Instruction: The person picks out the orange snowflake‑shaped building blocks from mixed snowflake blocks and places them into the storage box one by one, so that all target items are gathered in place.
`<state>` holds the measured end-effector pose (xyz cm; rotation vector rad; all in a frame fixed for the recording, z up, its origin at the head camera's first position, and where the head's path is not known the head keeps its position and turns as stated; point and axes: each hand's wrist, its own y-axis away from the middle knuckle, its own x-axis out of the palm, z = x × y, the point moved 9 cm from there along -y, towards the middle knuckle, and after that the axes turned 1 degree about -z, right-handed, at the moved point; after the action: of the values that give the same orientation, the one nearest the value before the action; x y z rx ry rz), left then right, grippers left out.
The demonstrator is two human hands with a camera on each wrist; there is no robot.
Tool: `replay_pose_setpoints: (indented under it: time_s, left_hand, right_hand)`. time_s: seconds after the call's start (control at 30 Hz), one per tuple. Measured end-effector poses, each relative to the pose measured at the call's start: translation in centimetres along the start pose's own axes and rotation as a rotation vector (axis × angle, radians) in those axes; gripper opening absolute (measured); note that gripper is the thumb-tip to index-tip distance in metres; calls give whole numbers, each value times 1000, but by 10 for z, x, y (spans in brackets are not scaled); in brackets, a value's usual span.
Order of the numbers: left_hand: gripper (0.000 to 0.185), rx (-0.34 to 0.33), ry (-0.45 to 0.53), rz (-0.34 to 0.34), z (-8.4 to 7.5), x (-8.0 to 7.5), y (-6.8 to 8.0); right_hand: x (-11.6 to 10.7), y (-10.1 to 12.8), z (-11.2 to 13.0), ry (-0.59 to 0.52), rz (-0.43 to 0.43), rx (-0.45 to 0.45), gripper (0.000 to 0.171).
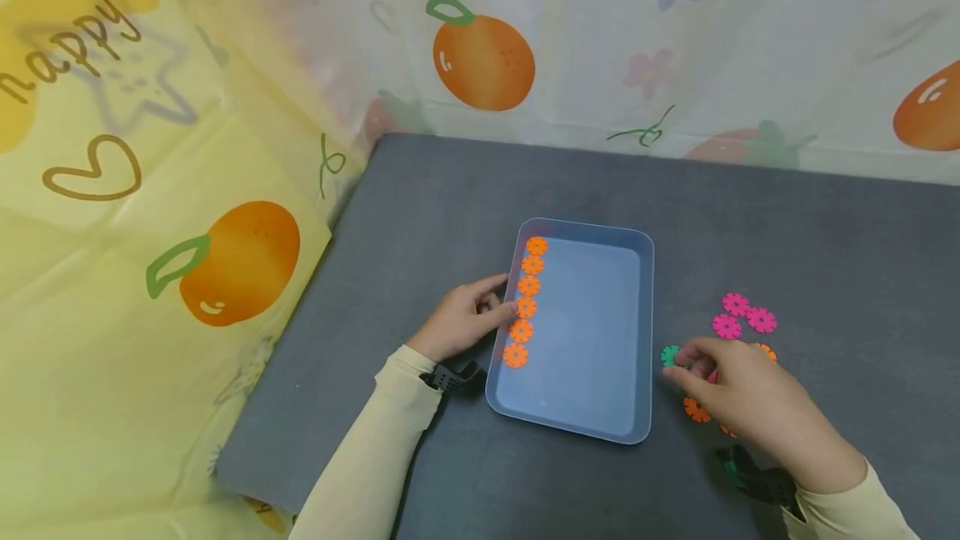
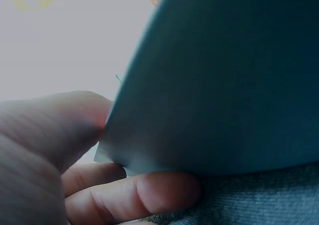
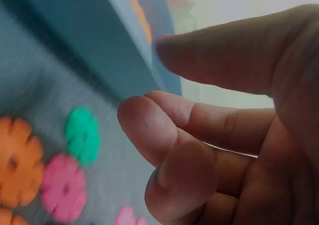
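Note:
In the head view a blue-grey tray [image 1: 588, 332] lies on the table, with a column of several orange notched flower-shaped discs [image 1: 528, 285] along its left side. My left hand [image 1: 461, 322] pinches the tray's left wall, thumb over the rim and fingers outside; the left wrist view shows fingertips [image 2: 169, 192] low against the outer wall. To the right of the tray, my right hand [image 1: 738, 386] hovers over loose discs, thumb and fingers apart with nothing between them. Beneath and around it are a green disc [image 3: 82, 135], a pink disc [image 3: 64, 188] and an orange disc [image 3: 17, 161], some partly covered.
Three pink discs [image 1: 736, 304] lie together beyond the right hand. The dark grey table [image 1: 442, 207] ends at the left along a yellow printed cloth [image 1: 112, 290]. A white printed cloth [image 1: 585, 48] hangs behind its far edge.

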<state>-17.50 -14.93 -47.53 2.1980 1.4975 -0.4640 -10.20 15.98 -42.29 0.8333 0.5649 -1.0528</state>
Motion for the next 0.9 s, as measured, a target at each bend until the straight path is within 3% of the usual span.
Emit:
replay_pose_setpoints:
  time_s: [0.37,0.9]
  left_hand:
    - [58,4,9,-6,0,0,0]
    - [58,10,5,-9,-1,0,0]
  right_hand:
    - [10,6,-44,99,-3,7,24]
    - [20,9,-43,123,-42,-17,27]
